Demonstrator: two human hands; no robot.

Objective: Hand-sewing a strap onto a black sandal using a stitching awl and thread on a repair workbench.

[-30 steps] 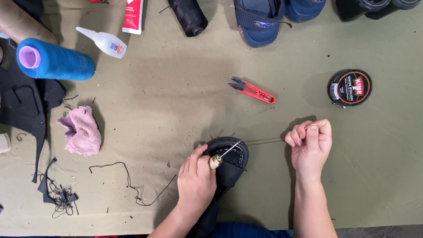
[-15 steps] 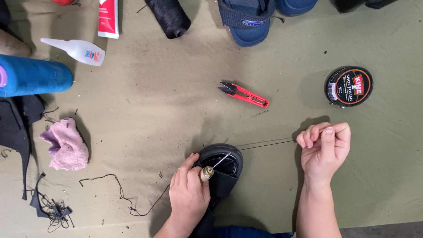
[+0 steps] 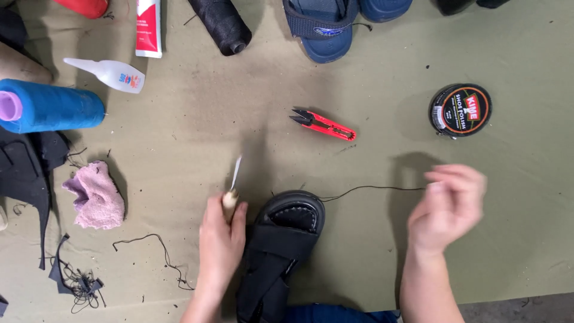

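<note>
Black sandal (image 3: pixel 281 251) lies at lower centre of the bench (image 3: pixel 179 149), probably light and bendy, best gripped at its stiff sole. Left hand (image 3: pixel 220 242) grasps an awl (image 3: pixel 232 190); right hand (image 3: pixel 447 206), blurred, pinches thread (image 3: pixel 371 188).

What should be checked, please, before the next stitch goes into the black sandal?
1. Awl in the left hand: ok, held with tip clear of the sandal.
2. Thread runs from the sandal's toe to the right hand: ok.
3. Right hand's grip on the thread: cannot tell, hand blurred.
4. Thread tight: not ok, it curves slightly.
5. Red snips at hand: ok, on the table above the sandal.
6. Sandal pinned steady: cannot tell.
</note>
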